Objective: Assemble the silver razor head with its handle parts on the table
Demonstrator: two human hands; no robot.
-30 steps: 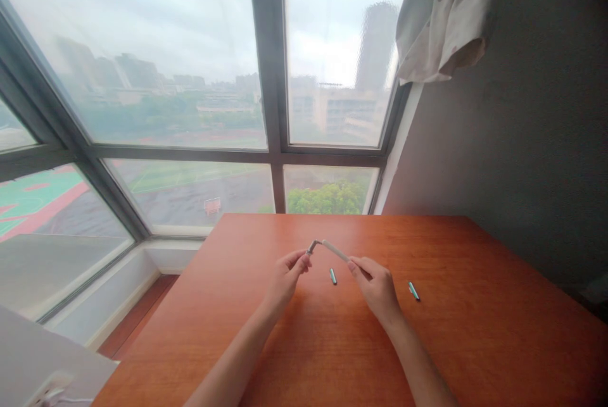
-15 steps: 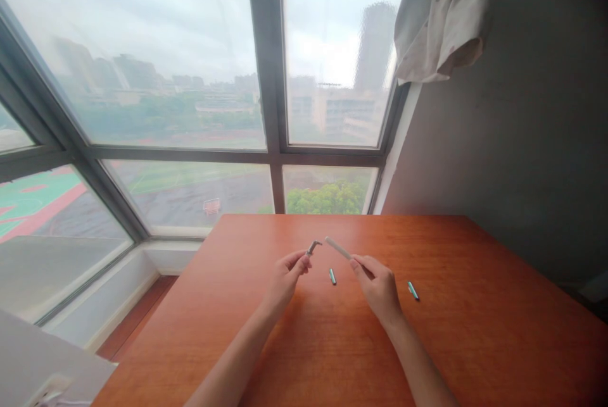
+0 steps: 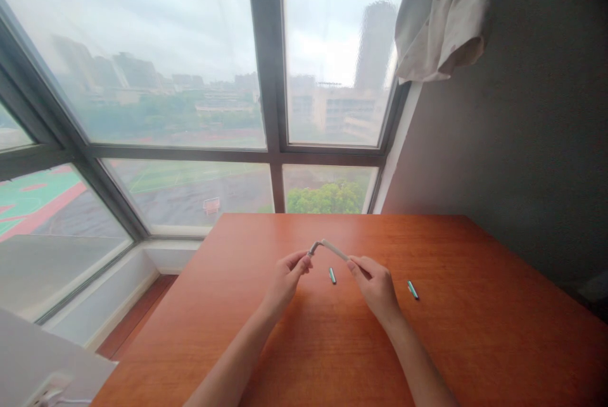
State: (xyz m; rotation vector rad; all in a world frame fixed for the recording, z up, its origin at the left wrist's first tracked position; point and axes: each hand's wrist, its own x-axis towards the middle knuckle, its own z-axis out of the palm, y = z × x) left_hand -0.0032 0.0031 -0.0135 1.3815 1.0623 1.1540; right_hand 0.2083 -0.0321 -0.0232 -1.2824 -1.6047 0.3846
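Note:
My left hand [image 3: 287, 275] pinches a small grey metallic piece [image 3: 312, 249] with a thin bent tip that points right. Between the thumb and fingers of my right hand [image 3: 375, 281] is a slim pale stick [image 3: 336, 250], slanting up to the left. The stick's far end meets or nearly meets the bent tip; contact is too small to make out. A short green-and-black pen-like piece [image 3: 332, 276] lies on the table between my hands. Another similar green-and-black piece [image 3: 412, 290] lies to the right of my right hand. Both held things are above the tabletop.
The brown wooden table [image 3: 304, 350] reaches to the window frame [image 3: 272, 157] at the back. A grey wall [image 3: 494, 141] stands on the right, with a light buttoned garment [image 3: 439, 21] hanging high before it. A white cable [image 3: 71, 401] shows at bottom left.
My right hand has moved slightly left, bringing the pale stick's end up to the bent tip. My left hand has hardly moved and both grips are kept.

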